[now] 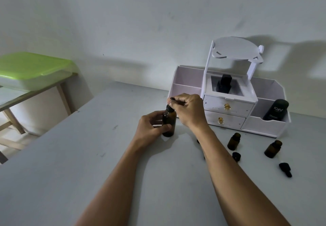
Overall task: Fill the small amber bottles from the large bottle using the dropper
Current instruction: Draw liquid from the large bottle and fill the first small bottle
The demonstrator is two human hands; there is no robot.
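The large amber bottle point(169, 123) stands upright on the white table point(70, 164). My left hand point(151, 128) wraps around its body. My right hand point(188, 109) pinches the black dropper top point(170, 106) that sits in the bottle's neck. Two small amber bottles stand uncapped to the right, one point(234, 141) nearer the middle and another point(273, 148) farther right. A black cap point(236, 156) lies beside the first. A black dropper cap point(285, 169) lies on its side at the far right.
A white organiser point(227, 109) with two drawers stands against the wall; it holds a black bottle point(224, 83) in its top box and a black tube point(276, 110) at its right. A green-lidded container point(33, 70) rests on a wooden side table at the left.
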